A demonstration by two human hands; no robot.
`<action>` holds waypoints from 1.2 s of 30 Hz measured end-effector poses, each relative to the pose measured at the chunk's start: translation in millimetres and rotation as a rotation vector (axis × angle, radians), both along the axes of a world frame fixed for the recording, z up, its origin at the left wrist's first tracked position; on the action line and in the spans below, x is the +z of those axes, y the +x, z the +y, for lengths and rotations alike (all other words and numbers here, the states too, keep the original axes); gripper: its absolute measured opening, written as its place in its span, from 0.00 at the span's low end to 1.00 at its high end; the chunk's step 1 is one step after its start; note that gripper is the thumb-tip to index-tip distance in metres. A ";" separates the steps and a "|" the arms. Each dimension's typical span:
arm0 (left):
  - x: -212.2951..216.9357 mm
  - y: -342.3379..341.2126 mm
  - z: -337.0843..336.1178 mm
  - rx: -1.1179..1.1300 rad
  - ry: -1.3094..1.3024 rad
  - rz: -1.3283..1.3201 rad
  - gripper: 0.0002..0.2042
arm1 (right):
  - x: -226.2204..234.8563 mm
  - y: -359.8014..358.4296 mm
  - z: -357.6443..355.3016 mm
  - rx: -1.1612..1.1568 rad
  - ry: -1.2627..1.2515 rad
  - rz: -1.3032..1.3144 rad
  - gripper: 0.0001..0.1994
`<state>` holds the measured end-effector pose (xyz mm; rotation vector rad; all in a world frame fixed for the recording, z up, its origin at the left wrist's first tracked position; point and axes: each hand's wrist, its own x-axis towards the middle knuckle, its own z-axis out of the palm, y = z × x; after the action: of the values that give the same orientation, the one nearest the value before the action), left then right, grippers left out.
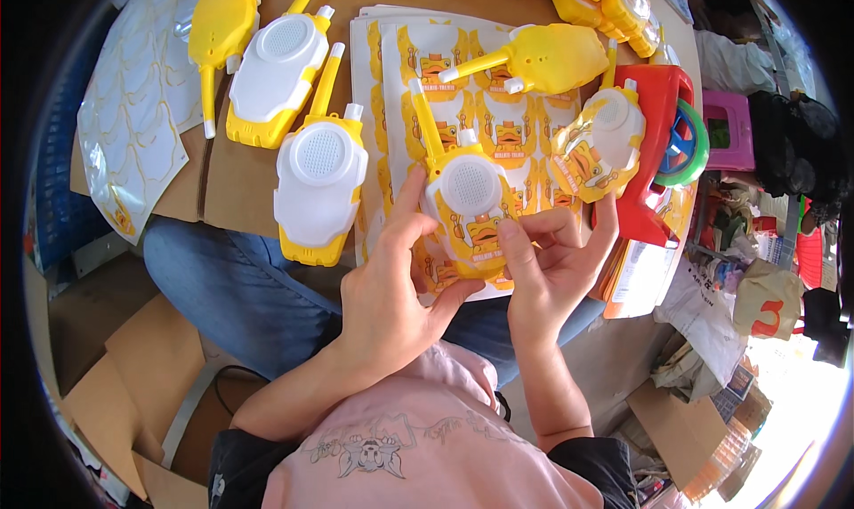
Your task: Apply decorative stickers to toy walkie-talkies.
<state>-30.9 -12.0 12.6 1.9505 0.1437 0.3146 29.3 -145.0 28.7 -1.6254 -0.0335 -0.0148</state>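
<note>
A yellow toy walkie-talkie [471, 187] with a white speaker face and a cartoon sticker [484, 235] on its lower front is between my hands. My left hand [389, 273] grips its left side and bottom edge. My right hand [559, 264] has its thumb and forefinger closed at the sticker's right edge. Under them lie printed sticker sheets [439, 42]. Just beyond my right hand's raised fingers is another stickered walkie-talkie [614, 113]. To the left, a walkie-talkie [320, 189] with a plain white front lies face up.
More walkie-talkies [277, 69] lie at the far left, one yellow back [556, 57] at the far middle. A red tape dispenser [645, 144] with a green-blue wheel stands right. Used sticker sheets [133, 136] hang over the left edge. An open cardboard box [133, 376] is below left.
</note>
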 end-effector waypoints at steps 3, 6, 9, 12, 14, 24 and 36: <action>-0.3 0.1 0.0 -0.008 -0.015 0.009 0.35 | 0.3 -0.2 -0.1 -0.004 -0.016 -0.009 0.44; 0.5 -0.1 0.0 -0.005 -0.027 0.013 0.36 | 0.2 -0.3 -0.2 -0.001 -0.025 -0.011 0.44; 1.2 0.6 0.4 -0.013 -0.014 0.026 0.36 | 0.0 -0.5 -0.3 0.002 -0.030 -0.018 0.44; 0.6 0.4 0.0 -0.009 -0.014 0.026 0.36 | -1.0 -0.2 -0.1 -0.001 -0.027 -0.027 0.44; 0.8 0.6 -0.1 -0.009 -0.015 0.018 0.36 | -2.0 -0.2 0.0 -0.003 -0.021 -0.034 0.43; 3.2 2.5 1.3 -0.036 0.029 0.001 0.38 | -1.9 -0.8 2.1 -0.018 -0.022 -0.052 0.41; 4.1 1.9 2.0 -0.030 0.047 0.012 0.39 | -1.8 -0.4 -0.2 -0.006 -0.025 -0.046 0.43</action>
<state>-29.0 -10.0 16.7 1.9989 0.1158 0.2895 28.9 -145.2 26.9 -1.6497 -0.0647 -0.0567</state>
